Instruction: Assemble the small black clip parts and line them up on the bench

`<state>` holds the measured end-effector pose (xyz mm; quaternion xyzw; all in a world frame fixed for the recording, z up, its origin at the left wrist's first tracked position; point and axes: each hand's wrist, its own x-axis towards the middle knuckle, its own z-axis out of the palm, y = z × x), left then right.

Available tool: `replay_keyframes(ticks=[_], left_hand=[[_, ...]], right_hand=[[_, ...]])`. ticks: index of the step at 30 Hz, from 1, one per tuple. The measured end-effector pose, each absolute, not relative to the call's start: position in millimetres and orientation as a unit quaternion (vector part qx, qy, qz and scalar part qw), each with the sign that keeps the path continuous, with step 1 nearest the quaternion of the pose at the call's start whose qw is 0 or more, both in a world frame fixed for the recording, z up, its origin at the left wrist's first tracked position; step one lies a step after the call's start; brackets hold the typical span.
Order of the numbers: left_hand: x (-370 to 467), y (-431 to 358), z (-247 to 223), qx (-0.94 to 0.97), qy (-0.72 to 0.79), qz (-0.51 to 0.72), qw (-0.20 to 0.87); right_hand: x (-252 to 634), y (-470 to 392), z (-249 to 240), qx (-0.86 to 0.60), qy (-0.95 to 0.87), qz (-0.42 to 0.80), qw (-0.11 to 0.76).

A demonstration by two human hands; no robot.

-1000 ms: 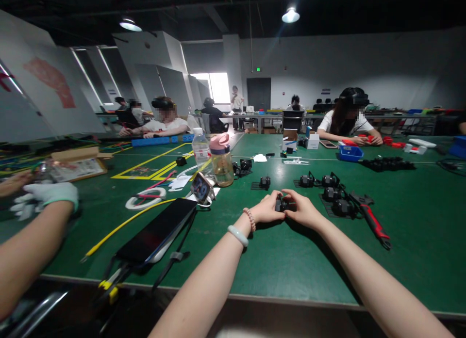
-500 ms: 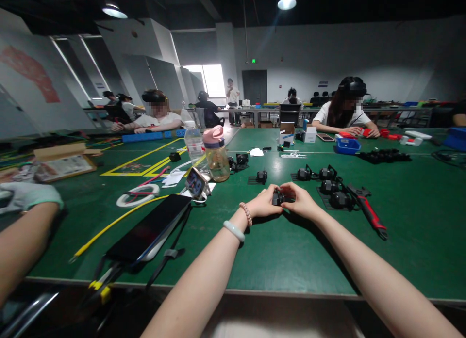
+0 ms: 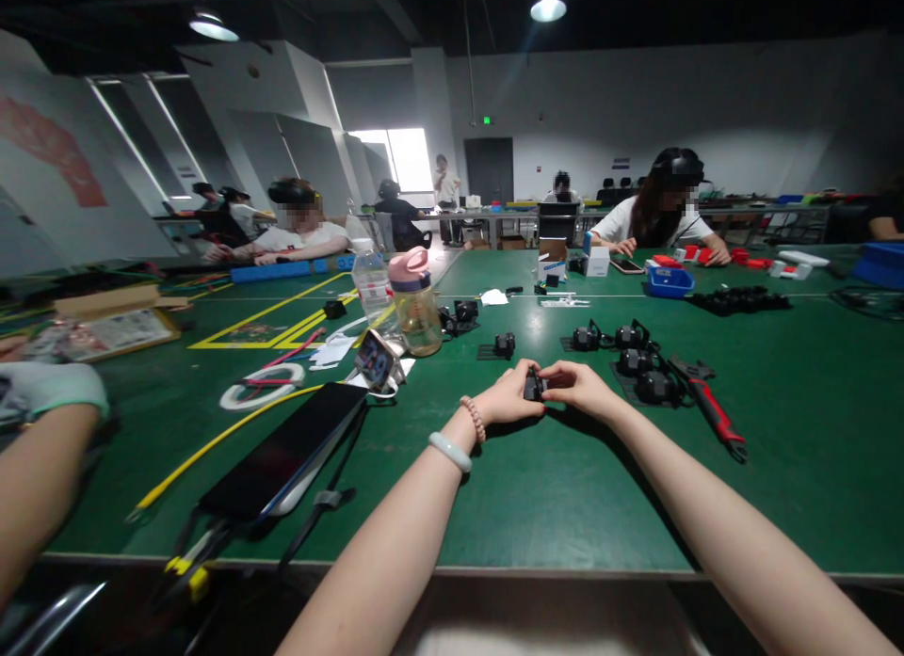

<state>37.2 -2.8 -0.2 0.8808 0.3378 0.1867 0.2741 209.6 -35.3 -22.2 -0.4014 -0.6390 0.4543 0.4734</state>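
Note:
My left hand [image 3: 507, 398], with a bead bracelet and a pale bangle at the wrist, is closed round a small black part [image 3: 535, 385] just above the green table. From the other side, the thumb and fingertips of my right hand [image 3: 579, 389] pinch the same part. Fingers cover much of it, so its exact kind is unclear. Similar black units lie close by: a single unit [image 3: 504, 344] beyond my left hand and a group [image 3: 656, 387] on dark mesh-like pieces to the right. Beside that group is an adjustable wrench [image 3: 717, 413] with a red and black handle.
Left of my arms lie a large dark phone [image 3: 286, 449], a yellow cable [image 3: 212, 444] and a small propped-up screen [image 3: 378, 362]. A pink-lidded bottle [image 3: 418, 308] stands behind them. A co-worker's gloved hand [image 3: 53, 392] is at far left; other people sit across the table.
My right fingers have drawn in against the small black part, narrowing the gap between the hands. The view has shifted slightly. Across the table, a co-worker's hand has moved toward a phone.

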Motion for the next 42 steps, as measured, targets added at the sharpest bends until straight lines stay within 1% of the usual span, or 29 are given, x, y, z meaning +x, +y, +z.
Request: replay_keyframes(ticks=[3,9,15,27,33,42], left_hand=[[37.4,-3.1,0.7,0.882,0.337,0.185,0.274],[37.0,-2.9,2.2,0.874,0.345,0.185,0.287],[38.2,-4.0,3.7,0.869,0.345,0.188,0.3],[38.2,-4.1,3.5,0.875,0.344,0.183,0.287],[38.7,-2.5,3.4,0.879,0.341,0.18,0.28],[39.1,-7.2,8.1,0.867,0.351,0.185,0.302]], right_hand=[[211.4,-34.1,-22.9,-0.396,-0.634,0.475,0.464],[212.2,-30.7,-22.5,-0.392,-0.642,0.47,0.462],[212.6,-31.3,-21.6,-0.406,-0.653,0.45,0.454],[213.3,-31.3,-22.1,-0.418,-0.693,0.398,0.432],[212.5,-31.5,-20.7,-0.405,-0.682,0.406,0.454],[211.8,-28.2,-22.8,-0.42,-0.687,0.39,0.447]])
